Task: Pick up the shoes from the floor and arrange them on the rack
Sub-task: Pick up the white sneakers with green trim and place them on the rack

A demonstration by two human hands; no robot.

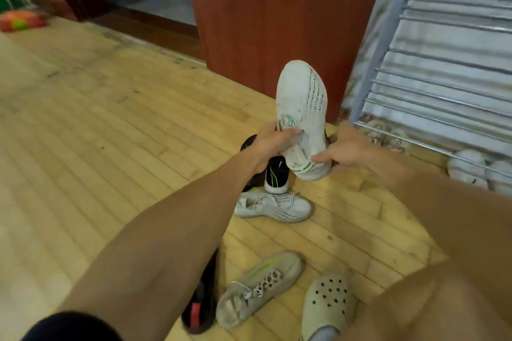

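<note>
Both hands hold a white knit sneaker [303,102] with green trim in the air, toe pointing up and away. My left hand [273,141] grips its tongue and laces; my right hand [342,153] grips the heel. Its white mate [274,206] lies on the wooden floor below. A black sneaker [277,177] stands behind that, partly hidden by my left wrist. Closer to me lie a grey sneaker with lime stripes [260,286], a grey perforated clog [327,304] and a black-and-red shoe [201,304] under my left forearm. The metal rack [443,63] stands at the right.
White shoes [468,166] and a pale pair [385,133] sit under the rack's lowest bars. A red-brown wooden cabinet [277,16] stands behind the held sneaker. A doorway opens at the back left, with a pink-and-green object [20,21] on the floor nearby.
</note>
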